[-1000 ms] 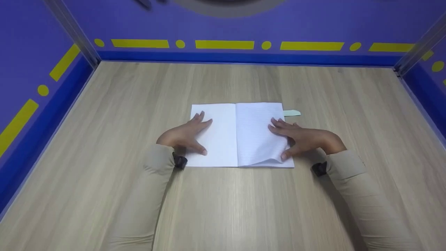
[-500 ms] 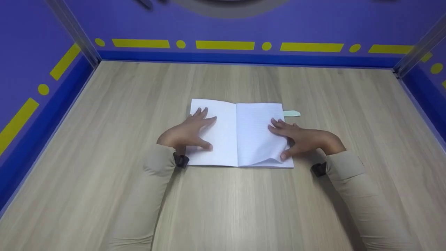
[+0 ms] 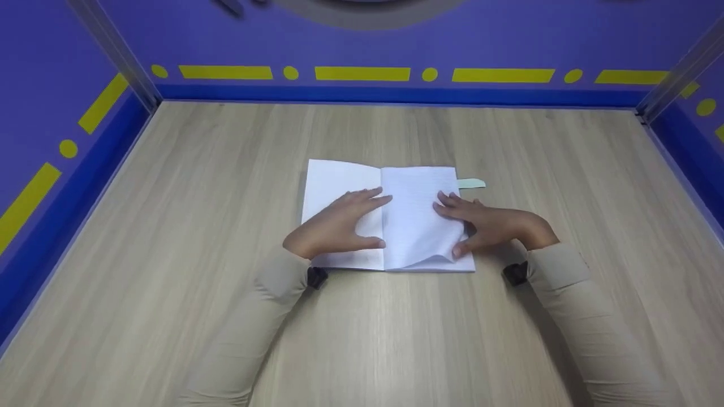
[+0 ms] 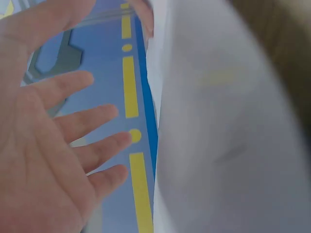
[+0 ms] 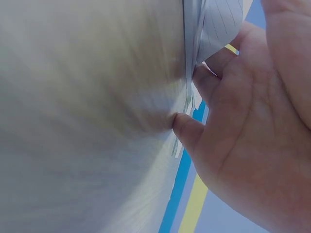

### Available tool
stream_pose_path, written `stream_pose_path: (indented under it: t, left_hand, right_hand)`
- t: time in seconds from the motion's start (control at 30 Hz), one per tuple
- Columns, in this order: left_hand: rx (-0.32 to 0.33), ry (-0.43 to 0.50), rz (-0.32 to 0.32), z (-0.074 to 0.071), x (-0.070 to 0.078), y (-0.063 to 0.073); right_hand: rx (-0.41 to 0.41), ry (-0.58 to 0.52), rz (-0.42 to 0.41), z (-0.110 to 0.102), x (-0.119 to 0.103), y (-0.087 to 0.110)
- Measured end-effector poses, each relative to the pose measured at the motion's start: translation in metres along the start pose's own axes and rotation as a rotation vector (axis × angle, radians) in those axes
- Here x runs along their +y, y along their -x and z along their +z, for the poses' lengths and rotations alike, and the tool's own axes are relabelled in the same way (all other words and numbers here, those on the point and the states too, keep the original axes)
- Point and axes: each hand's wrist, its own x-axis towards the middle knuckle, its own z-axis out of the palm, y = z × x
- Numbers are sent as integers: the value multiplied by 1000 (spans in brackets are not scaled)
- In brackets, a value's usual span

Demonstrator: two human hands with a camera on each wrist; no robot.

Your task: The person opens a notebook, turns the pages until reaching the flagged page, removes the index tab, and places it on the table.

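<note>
An open notebook [image 3: 413,226] with white pages lies on the table, its right page faintly ruled. My left hand [image 3: 339,226] is over the left page, fingers spread, with thumb and fingertips at the centre fold. In the left wrist view its fingers are extended beside a white page [image 4: 228,136]. My right hand [image 3: 486,223] rests at the right edge of the ruled page, fingertips on the paper and thumb by its lifted lower corner. The right wrist view shows the little finger touching the table and a curled page [image 5: 221,29] near the other fingers.
A pale green strip [image 3: 472,183] sticks out past the notebook's upper right edge. The wooden table [image 3: 362,339] is bounded at the back and sides by blue panels [image 3: 362,51] with yellow marks. Dark straps [image 3: 515,274] show at the wrists.
My left hand has moved right from the outer part of the left page to the centre fold. The left page's upper edge has risen a little. My right hand stays in place.
</note>
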Motion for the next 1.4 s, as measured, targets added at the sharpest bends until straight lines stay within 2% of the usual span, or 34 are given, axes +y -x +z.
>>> stream_pose_path:
  t: [0.23, 0.4, 0.57, 0.8, 1.03, 1.23, 1.4]
  left_hand:
    - [122, -47, 103, 20, 21, -6]
    - [169, -92, 165, 31, 33, -11]
    - [163, -132, 194, 38, 43, -16]
    - [121, -156, 223, 43, 54, -23]
    - [79, -156, 211, 48, 61, -29]
    - [95, -190, 251, 50, 65, -35]
    - [101, -183, 250, 49, 66, -36]
  right_hand:
    - [12, 10, -27, 1, 1, -1]
    - [13, 17, -34, 2, 2, -2]
    - [11, 17, -30, 2, 2, -2]
    - [18, 19, -17, 2, 3, -2]
    - [20, 25, -18, 3, 2, -2]
    - [25, 25, -46, 3, 2, -2]
    - [23, 29, -42, 2, 2, -2]
